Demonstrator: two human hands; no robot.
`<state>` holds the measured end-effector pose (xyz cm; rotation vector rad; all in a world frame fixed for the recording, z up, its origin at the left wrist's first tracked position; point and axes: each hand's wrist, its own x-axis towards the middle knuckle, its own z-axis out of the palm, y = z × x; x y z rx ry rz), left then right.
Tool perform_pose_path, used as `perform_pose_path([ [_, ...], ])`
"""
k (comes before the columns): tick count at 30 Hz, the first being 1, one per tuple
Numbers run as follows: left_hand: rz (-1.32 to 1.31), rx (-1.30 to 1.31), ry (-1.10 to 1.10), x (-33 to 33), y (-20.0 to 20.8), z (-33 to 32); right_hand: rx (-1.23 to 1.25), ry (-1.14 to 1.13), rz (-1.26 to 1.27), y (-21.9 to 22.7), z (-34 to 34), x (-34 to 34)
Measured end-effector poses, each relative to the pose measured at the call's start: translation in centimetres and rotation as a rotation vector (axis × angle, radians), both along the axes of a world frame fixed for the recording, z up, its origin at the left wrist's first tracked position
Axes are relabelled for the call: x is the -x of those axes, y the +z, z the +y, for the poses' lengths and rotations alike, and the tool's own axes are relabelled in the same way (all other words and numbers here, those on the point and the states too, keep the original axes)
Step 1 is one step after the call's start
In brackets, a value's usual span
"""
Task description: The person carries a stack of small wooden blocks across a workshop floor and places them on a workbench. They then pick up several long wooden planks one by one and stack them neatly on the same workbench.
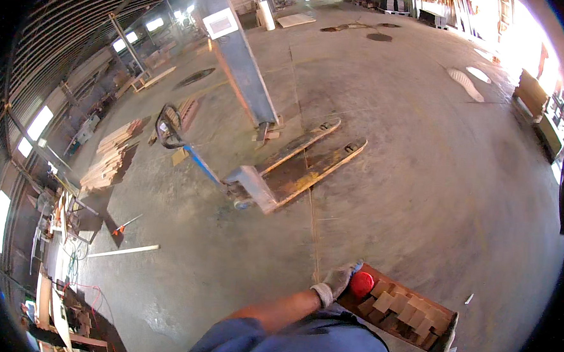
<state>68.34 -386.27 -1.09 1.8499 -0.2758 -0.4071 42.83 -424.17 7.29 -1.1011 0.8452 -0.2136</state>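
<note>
the gloved left hand (335, 284) has its fingers clamped over the left end of an open wooden box (379, 270), which sits just in front of the person's waist. the right hand (440, 347) is at the box's opposite end, close to the picture's lower edge; how its fingers are set, i cannot tell. inside the box, a round red object (362, 284) fills the corner nearest the left hand, and small wood blocks (408, 309) lie piled loosely beside it, some overlapping. a white sign (220, 23) hangs on a grey column (246, 72); its writing is too small to read.
</note>
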Motion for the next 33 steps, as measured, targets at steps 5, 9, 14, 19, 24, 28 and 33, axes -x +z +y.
perform_pose_path([
  [5,0.683,0.189,0.055,-3.7,10.4,-12.3,-0.081,-0.21,0.016,-1.7,-8.5,-2.2],
  [9,0.375,-0.078,-0.109,-8.7,4.8,-25.6,-0.124,-0.325,-0.012,-1.9,-17.6,-1.8],
  [14,-0.156,-0.135,-0.546,-12.7,3.4,-41.5,-0.181,-0.536,-0.126,-3.1,-26.4,1.9],
  [19,0.183,-0.16,-0.577,-13.5,8.3,-55.9,-0.256,-0.594,-0.223,-4.2,-33.9,4.4],
  [24,0.21,-0.074,-0.654,-12.6,4.0,-69.2,-0.253,-0.777,-0.26,-2.9,-41.9,3.4],
  [28,1.085,0.062,-0.404,-10.1,11.2,-78.1,-0.169,-0.91,0.052,1.9,-52.6,2.3],
  [33,0.812,0.116,-0.425,-8.3,14.0,-83.8,-0.19,-0.85,0.143,5.8,-62.5,3.8],
])
